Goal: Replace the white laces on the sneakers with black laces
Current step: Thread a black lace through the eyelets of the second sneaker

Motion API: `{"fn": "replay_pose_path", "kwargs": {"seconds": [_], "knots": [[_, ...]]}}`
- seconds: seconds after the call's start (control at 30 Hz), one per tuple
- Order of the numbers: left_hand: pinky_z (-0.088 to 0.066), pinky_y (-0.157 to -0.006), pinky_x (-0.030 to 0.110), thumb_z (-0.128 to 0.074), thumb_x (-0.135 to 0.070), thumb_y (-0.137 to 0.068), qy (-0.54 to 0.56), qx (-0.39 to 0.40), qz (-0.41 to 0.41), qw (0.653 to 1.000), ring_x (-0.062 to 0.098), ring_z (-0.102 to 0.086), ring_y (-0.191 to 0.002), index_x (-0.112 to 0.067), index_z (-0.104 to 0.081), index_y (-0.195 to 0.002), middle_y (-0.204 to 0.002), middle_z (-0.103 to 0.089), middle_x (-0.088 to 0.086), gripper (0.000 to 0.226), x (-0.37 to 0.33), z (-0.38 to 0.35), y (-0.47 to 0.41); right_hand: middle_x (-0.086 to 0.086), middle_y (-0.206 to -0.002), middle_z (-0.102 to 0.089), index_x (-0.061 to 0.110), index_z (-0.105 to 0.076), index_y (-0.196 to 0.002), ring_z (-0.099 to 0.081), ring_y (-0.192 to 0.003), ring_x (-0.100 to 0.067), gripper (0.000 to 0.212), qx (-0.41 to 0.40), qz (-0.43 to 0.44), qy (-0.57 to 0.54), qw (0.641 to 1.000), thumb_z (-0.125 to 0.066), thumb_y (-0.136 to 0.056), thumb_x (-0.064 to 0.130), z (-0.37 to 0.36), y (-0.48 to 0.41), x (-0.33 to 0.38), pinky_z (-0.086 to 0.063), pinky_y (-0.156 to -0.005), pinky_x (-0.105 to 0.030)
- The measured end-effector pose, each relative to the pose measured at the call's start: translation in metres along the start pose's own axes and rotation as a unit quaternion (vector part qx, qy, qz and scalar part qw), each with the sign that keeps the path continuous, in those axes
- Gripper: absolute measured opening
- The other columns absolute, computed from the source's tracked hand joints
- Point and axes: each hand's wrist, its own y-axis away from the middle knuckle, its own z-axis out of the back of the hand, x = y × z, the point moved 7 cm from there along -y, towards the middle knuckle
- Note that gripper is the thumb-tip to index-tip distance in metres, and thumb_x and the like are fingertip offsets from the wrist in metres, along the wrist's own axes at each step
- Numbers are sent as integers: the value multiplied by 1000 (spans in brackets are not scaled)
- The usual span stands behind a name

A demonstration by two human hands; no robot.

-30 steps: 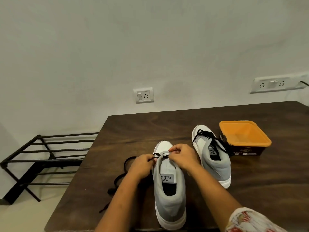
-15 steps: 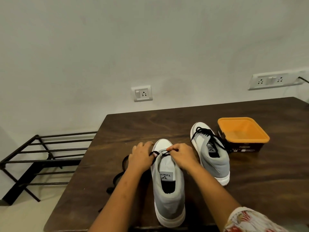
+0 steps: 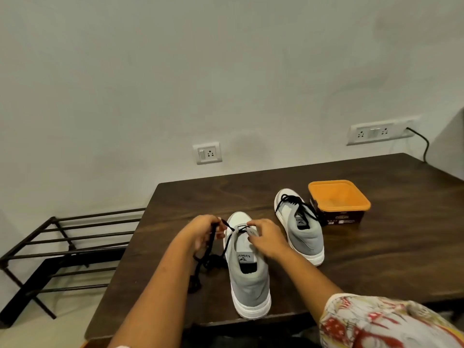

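Early lacing of the sneaker (image 3: 248, 280) lying between both hands: left fingers (image 3: 213, 223) clenched round the black lace (image 3: 213, 261), right fingers (image 3: 253, 224) pinching its upper, next presumably drawing slack through the eyelet beside them.

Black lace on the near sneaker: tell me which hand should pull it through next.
Left, probably. The left hand grips the black lace, its slack trailing onto the table; the right hand pinches the near sneaker by its eyelets, steadying it.

Open tabletop (image 3: 213, 194) lies beyond the near sneaker (image 3: 248, 280); the second sneaker (image 3: 305, 234) and orange tub (image 3: 339, 199) block its right side.
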Motion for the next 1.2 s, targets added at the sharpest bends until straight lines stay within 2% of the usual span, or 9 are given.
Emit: {"fn": "replay_pose_path", "kwargs": {"seconds": [0.17, 0.4, 0.57, 0.7, 0.83, 0.9, 1.0, 1.07, 1.2], "knots": [[-58, -64, 41, -32, -3, -99, 186, 55, -21, 981, 22, -65, -70, 1, -57, -97, -72, -66, 11, 25, -35, -15, 40, -2, -91, -64, 12, -66, -100, -58, -87, -15, 20, 66, 39, -121, 990, -63, -81, 7, 1, 30, 58, -48, -83, -35], [-43, -37, 17, -23, 6, -97, 223, -79, -116, 965, 16, -52, -54, -19, -26, -145, -86, -64, 9, 54, -49, -1, 32, 1, -55, -46, 15, -56, -103, -44, -42, -9, 15, 149, -31, -470, 869, -42, -99, 11, 5, 34, 75, -51, -52, -25], [-35, -37, 19, -33, 9, -93, 90, -211, -129, 965, 16, -44, -54, -6, -51, -124, -95, -60, 9, 38, -12, 56, 3, 5, -62, -43, 12, -66, -104, -34, -44, -2, 14, 87, 0, -300, 950, -56, -95, 17, 61, 11, 54, -27, -39, -15], [-53, -83, 39, -40, 7, -89, -117, -276, -65, 952, 31, -58, -101, -12, -64, -98, -114, -63, 17, 32, 29, 105, -30, 3, -69, -52, 12, -69, -94, -35, -39, 0, 15, 52, 14, -275, 960, -55, -96, 17, 90, -13, 39, -25, -37, -14], [-42, -101, 36, -45, -23, -95, -415, -184, 41, 890, 33, -47, -122, -16, -50, -132, -138, -47, 15, 38, 52, 90, -39, 5, -76, -60, 2, -68, -103, -34, -37, -1, 21, 52, 36, -185, 981, -49, -98, 10, 64, -23, 29, -22, -39, -16], [-33, -107, 39, -43, -20, -93, -440, -213, -37, 871, 31, -37, -132, -21, -39, -141, -148, -33, 11, 48, 17, 67, -33, 3, -77, -61, 3, -68, -105, -39, -37, 1, 23, 90, 51, -146, 984, -46, -98, 4, 40, -28, 34, -26, -38, -12], [-41, -98, 36, -46, -11, -93, -196, -124, -310, 922, 24, -52, -118, -18, -58, -122, -128, -57, 8, 32, -45, 3, -6, -3, -89, -65, 3, -66, -109, -51, -47, 9, 25, 107, 97, -134, 980, -46, -96, -1, 20, -29, 53, -39, -46, -8], [-48, -81, 29, -44, -24, -98, -90, -40, -363, 927, 16, -62, -92, -18, -65, -102, -99, -67, 3, 22, -56, -30, 13, -4, -94, -68, 8, -66, -109, -63, -74, 1, 23, 94, 142, -76, 982, -53, -91, 1, 18, -31, 66, -48, -65, -14], [-39, -59, 21, -45, -40, -97, -244, -82, -352, 900, 9, -53, -64, -21, -64, -79, -68, -59, -4, 32, -48, -31, 12, 5, -67, -61, 16, -65, -81, -54, -62, -6, 9, 43, 145, 4, 988, -65, -82, 8, 29, -35, 59, -38, -54, -9]]}}
